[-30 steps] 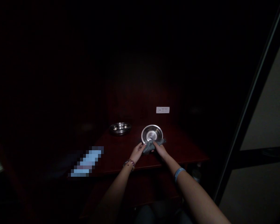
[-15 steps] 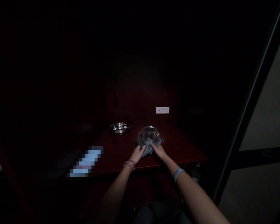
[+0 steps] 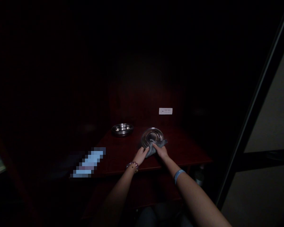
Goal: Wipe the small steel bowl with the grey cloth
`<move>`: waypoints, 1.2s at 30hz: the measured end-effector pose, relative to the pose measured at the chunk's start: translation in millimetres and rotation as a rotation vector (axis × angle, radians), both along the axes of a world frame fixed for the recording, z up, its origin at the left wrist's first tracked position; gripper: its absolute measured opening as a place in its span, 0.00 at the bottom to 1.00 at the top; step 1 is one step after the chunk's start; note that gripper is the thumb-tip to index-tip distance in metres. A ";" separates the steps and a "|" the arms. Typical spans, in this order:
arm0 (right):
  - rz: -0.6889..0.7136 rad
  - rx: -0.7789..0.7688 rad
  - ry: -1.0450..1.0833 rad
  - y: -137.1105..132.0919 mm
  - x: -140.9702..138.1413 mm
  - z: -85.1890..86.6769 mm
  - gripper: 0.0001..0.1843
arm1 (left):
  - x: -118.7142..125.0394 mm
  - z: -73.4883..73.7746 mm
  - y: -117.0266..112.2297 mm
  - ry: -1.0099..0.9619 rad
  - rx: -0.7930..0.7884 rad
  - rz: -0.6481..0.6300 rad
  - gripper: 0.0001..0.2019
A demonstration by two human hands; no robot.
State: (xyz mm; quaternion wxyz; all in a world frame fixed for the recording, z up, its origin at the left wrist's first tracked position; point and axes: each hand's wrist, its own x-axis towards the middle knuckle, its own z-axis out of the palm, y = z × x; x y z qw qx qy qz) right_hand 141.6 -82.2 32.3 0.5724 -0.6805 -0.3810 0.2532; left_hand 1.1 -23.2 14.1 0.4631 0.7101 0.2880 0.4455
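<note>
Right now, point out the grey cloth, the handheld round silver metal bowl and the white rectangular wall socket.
Grey cloth (image 3: 150, 152), head view: bunched lower part.
Handheld round silver metal bowl (image 3: 152, 136), head view: middle of visible face.
White rectangular wall socket (image 3: 165, 111), head view: front plate.

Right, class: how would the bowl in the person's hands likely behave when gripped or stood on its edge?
The bowl is probably stiff, as it looks like metal. It may be slippery, since its surface shines, though the cloth bunched at its near side could add grip. On edge, it would likely roll, given its round outline.
</note>
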 end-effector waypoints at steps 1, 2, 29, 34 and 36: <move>0.008 0.002 -0.001 0.6 0.4 -0.3 0.25 | 0.1 0.4 0.3 0.030 0.015 0.007 0.19; 0.015 0.010 0.001 1.4 0.7 -0.8 0.25 | 0.3 0.9 0.5 0.054 0.028 0.012 0.19; -0.016 -0.006 -0.158 -3.3 26.6 -15.9 0.25 | -1.7 6.5 -7.2 0.049 0.073 -0.036 0.23; -0.022 -0.002 -0.166 -6.8 21.6 -13.0 0.25 | -3.3 10.1 -12.8 0.195 0.131 -0.020 0.22; -0.016 -0.018 -0.192 -9.0 20.6 -9.8 0.24 | -4.2 11.7 -14.2 0.205 0.167 -0.018 0.22</move>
